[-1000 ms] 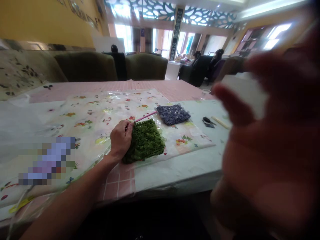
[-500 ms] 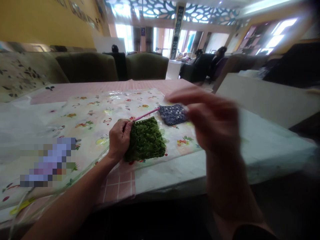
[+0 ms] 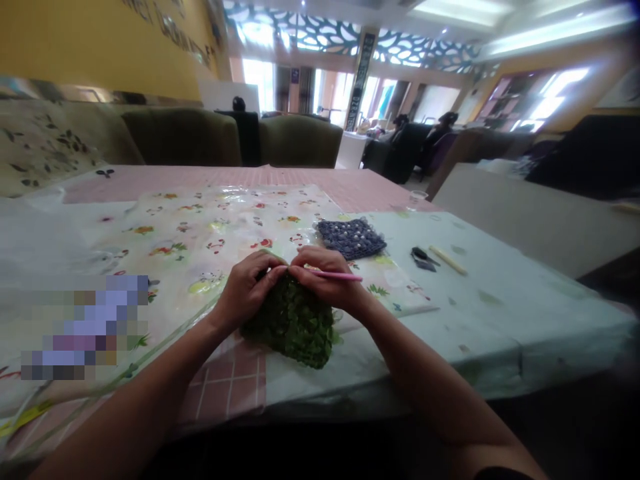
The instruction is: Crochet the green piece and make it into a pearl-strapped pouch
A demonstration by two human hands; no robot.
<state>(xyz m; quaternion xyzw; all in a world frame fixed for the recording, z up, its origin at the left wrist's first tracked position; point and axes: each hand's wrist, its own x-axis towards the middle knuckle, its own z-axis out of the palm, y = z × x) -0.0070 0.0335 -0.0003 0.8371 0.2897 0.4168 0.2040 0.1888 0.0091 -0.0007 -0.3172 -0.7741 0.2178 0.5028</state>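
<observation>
A dark green crocheted piece (image 3: pixel 295 327) hangs from my two hands above the table's near side. My left hand (image 3: pixel 253 283) pinches its upper left edge. Close beside it, thumbs almost touching, my right hand (image 3: pixel 320 273) is closed round a pink crochet hook (image 3: pixel 340 275), whose handle sticks out to the right. The hook's tip is hidden between the fingers. Beyond my right hand a blue-grey crocheted piece with white beads (image 3: pixel 353 238) lies flat on the table.
Dark scissors (image 3: pixel 424 259) and a pale stick (image 3: pixel 448 260) lie to the right on the table (image 3: pixel 500 320). A pixelated bluish object (image 3: pixel 95 327) is at left. Armchairs (image 3: pixel 300 141) stand behind; people (image 3: pixel 447 120) sit far back.
My right hand has come down and left from the air to the green piece and now holds the pink hook, which was at my left hand. The green piece hangs slightly lower.
</observation>
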